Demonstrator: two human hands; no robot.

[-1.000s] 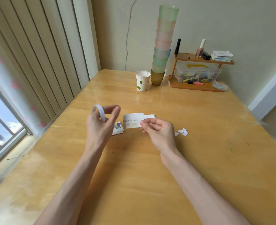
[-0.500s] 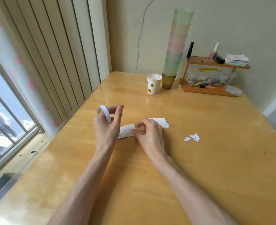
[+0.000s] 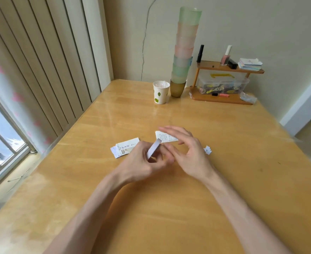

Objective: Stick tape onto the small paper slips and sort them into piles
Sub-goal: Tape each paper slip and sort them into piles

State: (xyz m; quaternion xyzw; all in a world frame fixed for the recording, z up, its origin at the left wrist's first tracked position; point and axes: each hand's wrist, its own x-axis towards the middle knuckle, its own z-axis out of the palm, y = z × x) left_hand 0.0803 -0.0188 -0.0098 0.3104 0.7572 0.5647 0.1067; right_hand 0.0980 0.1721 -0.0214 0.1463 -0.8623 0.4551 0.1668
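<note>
Near the table's (image 3: 169, 208) middle, the left hand (image 3: 141, 163) grips the white tape roll (image 3: 153, 148) while the right hand (image 3: 191, 154), fingers loosely spread and holding nothing, hovers over a printed slip (image 3: 167, 138).

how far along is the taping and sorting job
Done: slips lie in two groups on the table, a left pile and a right pile. In hand: the left hand grips the tape roll; the right hand hovers open over the right pile. Left: probably more taping; the white scraps lie apart.
</note>
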